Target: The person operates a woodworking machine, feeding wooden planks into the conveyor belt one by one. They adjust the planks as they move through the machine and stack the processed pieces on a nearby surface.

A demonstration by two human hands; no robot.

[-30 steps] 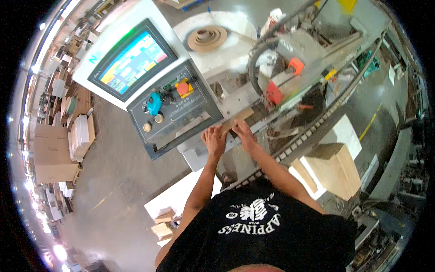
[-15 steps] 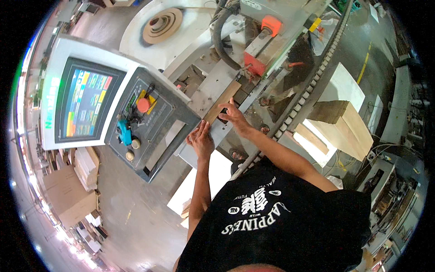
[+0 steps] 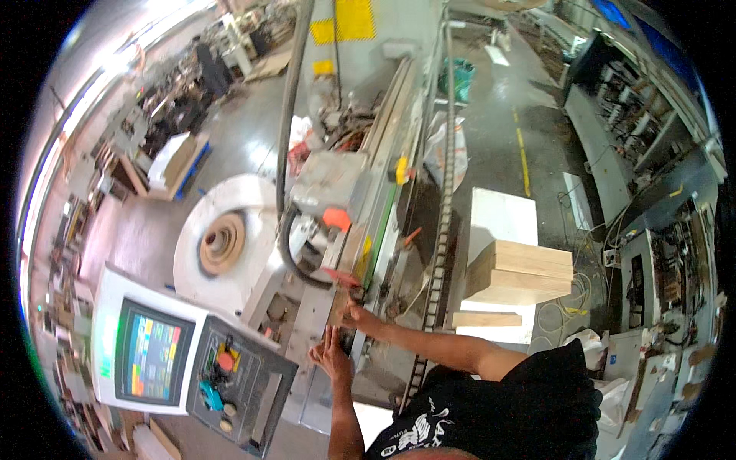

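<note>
A narrow brown wooden strip (image 3: 338, 309) lies on the metal bed of a machine, its far end close to a red-painted part. My right hand (image 3: 357, 316) reaches in from the right and grips the strip's right edge, with the thumb and index finger bent at it. My left hand (image 3: 333, 359) is just nearer to me, fingers stretched out toward the strip's near end and resting by it on the bed. Its fingertips come close to my right hand. The strip's underside and part of its near end are hidden by my hands.
Left of the bed stands a control panel (image 3: 157, 349) with a screen, a red button and a teal object. A brown coiled roll (image 3: 222, 243) sits on a white disc behind it. A chain-like track (image 3: 442, 253) runs along the right, with stacked wooden boards (image 3: 521, 272) beyond.
My view has swung up and forward, so the machine and both hands appear lower. The hands remain at the strip, which now reaches nearer the red-painted part.
</note>
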